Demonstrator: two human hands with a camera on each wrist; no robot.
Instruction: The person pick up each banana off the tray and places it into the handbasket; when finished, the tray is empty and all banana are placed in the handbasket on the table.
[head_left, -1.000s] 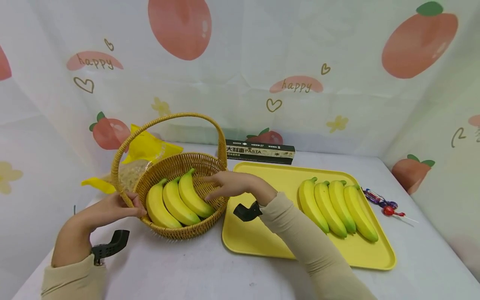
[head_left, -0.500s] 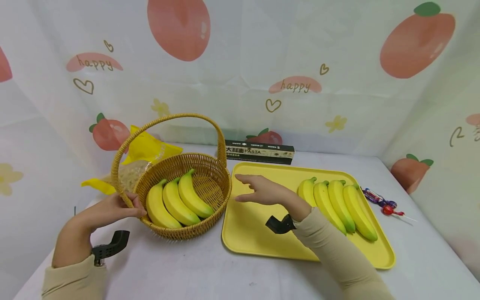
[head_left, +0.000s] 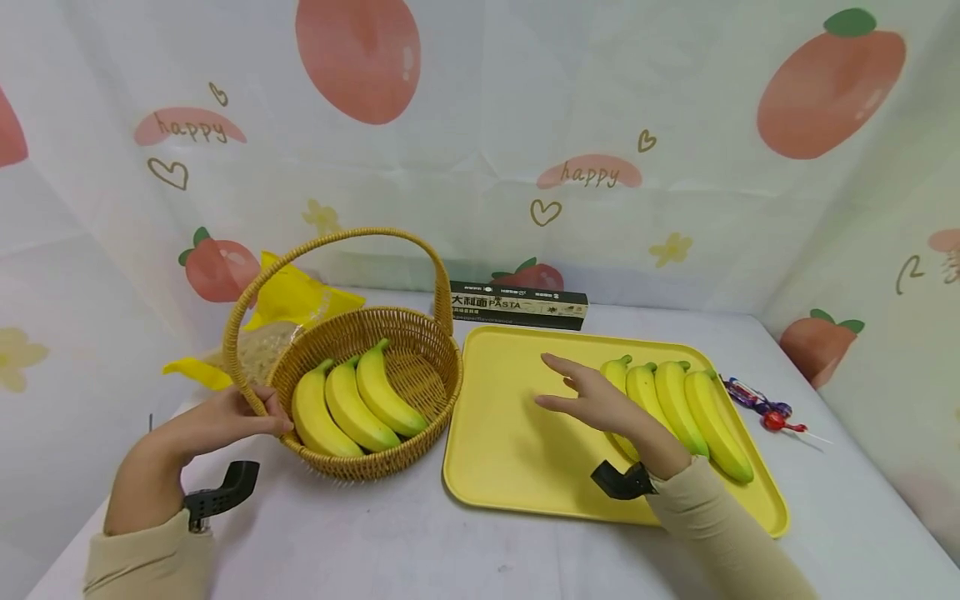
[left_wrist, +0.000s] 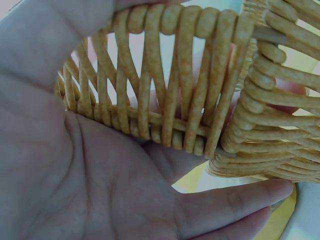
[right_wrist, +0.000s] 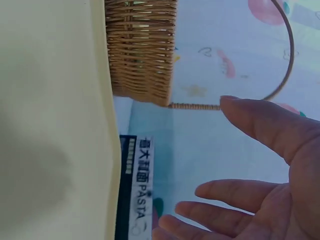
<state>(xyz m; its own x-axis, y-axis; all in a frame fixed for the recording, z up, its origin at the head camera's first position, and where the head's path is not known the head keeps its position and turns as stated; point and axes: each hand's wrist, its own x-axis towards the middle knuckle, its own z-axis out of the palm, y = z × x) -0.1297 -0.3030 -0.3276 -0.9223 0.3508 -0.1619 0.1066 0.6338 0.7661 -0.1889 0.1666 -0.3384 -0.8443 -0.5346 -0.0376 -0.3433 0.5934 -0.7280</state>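
A wicker basket [head_left: 411, 327] with a tall arched handle stands at the left in the head view. Three bananas [head_left: 360, 410] lie side by side in it. My left hand [head_left: 213, 423] holds the basket's left side at the foot of the handle; in the left wrist view the woven band [left_wrist: 165, 75] lies across the palm. Over the yellow tray [head_left: 498, 433] hovers my right hand [head_left: 600, 404], fingers extended and apart, with nothing in it. Several bananas [head_left: 716, 429] rest in a row on the tray's right half, the leftmost partly hidden by that hand.
Behind the tray is a black pasta box [head_left: 517, 306]. A yellow bag [head_left: 300, 292] sits behind the basket, partly covered by it. Wrapped candies [head_left: 753, 398] and a red lollipop [head_left: 776, 421] lie right of the tray. A printed cloth backdrop [head_left: 465, 150] closes off the back.
My right hand has left the basket's inside and moved right across the tray toward the bananas there. The left hand and the basket have stayed in place.
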